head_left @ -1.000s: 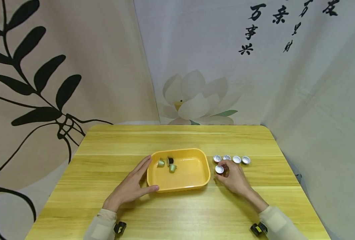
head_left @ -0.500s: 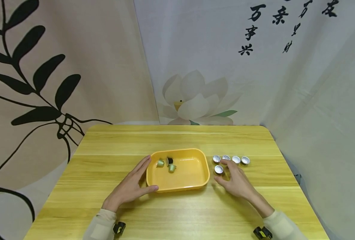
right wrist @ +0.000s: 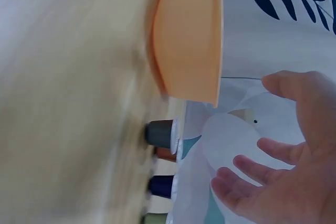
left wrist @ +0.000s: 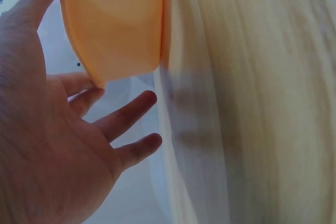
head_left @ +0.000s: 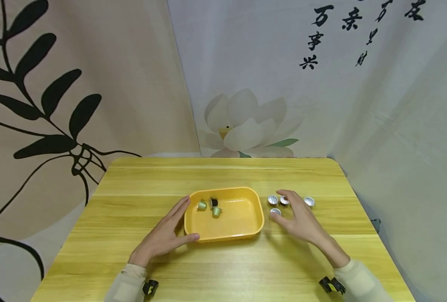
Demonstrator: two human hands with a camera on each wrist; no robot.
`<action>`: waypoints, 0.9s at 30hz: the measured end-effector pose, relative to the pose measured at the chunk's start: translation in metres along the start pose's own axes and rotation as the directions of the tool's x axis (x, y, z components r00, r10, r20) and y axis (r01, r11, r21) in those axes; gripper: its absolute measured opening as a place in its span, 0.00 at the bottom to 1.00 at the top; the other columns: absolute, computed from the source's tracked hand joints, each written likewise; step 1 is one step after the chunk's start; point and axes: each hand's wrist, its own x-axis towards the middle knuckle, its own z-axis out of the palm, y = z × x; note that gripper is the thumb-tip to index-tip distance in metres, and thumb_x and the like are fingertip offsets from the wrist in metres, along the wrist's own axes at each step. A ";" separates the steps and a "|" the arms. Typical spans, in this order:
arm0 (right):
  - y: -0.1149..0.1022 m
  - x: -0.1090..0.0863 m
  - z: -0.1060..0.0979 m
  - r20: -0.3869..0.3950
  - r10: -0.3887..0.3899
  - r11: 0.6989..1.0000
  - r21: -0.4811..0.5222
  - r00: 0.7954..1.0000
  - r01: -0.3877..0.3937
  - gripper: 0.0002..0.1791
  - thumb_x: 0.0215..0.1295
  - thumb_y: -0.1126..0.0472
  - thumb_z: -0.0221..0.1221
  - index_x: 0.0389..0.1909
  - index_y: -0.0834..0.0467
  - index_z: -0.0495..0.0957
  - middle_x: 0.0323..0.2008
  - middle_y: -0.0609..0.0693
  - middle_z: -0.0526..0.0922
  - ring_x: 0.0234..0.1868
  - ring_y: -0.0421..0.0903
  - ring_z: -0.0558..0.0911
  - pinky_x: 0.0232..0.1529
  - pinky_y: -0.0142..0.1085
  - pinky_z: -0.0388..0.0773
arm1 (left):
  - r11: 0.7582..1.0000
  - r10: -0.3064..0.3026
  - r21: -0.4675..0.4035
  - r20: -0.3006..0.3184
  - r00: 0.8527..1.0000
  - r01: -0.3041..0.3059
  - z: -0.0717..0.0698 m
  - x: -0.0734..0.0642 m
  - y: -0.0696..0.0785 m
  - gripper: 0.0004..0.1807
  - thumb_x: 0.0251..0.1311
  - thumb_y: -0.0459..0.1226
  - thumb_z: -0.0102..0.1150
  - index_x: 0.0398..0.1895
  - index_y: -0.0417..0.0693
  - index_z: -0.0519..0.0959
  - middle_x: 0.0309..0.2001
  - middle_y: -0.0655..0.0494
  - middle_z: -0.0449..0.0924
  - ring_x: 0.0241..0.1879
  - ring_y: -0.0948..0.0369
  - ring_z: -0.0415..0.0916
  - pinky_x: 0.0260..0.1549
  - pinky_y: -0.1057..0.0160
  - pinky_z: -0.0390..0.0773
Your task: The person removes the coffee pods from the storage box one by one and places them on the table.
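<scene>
My left hand (head_left: 164, 237) rests against the left end of a yellow tray (head_left: 242, 218), fingers spread and the thumb at its near rim. In the left wrist view that hand (left wrist: 63, 129) touches the tray rim (left wrist: 113, 24). Inside the tray lie two green coffee capsules (head_left: 216, 212) and a dark one (head_left: 213, 203). My right hand (head_left: 302, 222) hovers over foil-topped capsules to the tray's right, holding nothing, and hides part of the row. Seen from the right wrist, a grey capsule (right wrist: 159, 134) and a navy capsule (right wrist: 161, 186) stand upright below the loosely bent fingers.
The back row includes capsules at its left end (head_left: 272, 200) and right end (head_left: 309, 201); one more capsule (head_left: 275, 212) stands nearer, partly covered by the right thumb. The wooden table (head_left: 223, 268) reaches a printed curtain (head_left: 253, 75) behind.
My right hand has released the nearer capsule, spread its fingers, and shifted slightly back and right over the rear row. The capsule stays standing on the table. The left hand and tray hold still.
</scene>
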 end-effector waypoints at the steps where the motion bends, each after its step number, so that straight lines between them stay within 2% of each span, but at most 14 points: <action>1: -0.002 0.002 -0.001 -0.001 -0.011 1.000 -0.002 1.000 0.011 0.40 0.76 0.47 0.73 0.81 0.58 0.71 0.77 0.62 0.78 0.72 0.67 0.82 0.68 0.69 0.83 | 1.000 0.000 -0.001 0.000 1.000 0.000 0.000 0.000 0.000 0.66 0.69 0.68 0.72 0.96 0.56 0.44 0.96 0.59 0.39 0.91 0.39 0.54 0.82 0.27 0.70; 15: -0.029 0.028 0.008 0.053 -0.149 0.988 0.036 0.987 0.147 0.35 0.76 0.51 0.74 0.77 0.60 0.76 0.76 0.61 0.80 0.73 0.64 0.82 0.70 0.66 0.83 | 1.000 0.009 -0.006 -0.001 1.000 -0.009 0.000 0.000 -0.002 0.65 0.70 0.67 0.72 0.96 0.55 0.44 0.96 0.58 0.38 0.91 0.38 0.54 0.81 0.26 0.69; 27: -0.052 0.048 0.016 0.160 -0.161 0.987 0.042 0.974 0.156 0.39 0.77 0.44 0.71 0.80 0.59 0.74 0.79 0.59 0.78 0.75 0.66 0.81 0.72 0.68 0.82 | 1.000 0.005 -0.001 0.001 1.000 -0.005 -0.001 0.000 0.000 0.66 0.69 0.68 0.72 0.96 0.56 0.44 0.96 0.58 0.39 0.91 0.38 0.53 0.82 0.27 0.69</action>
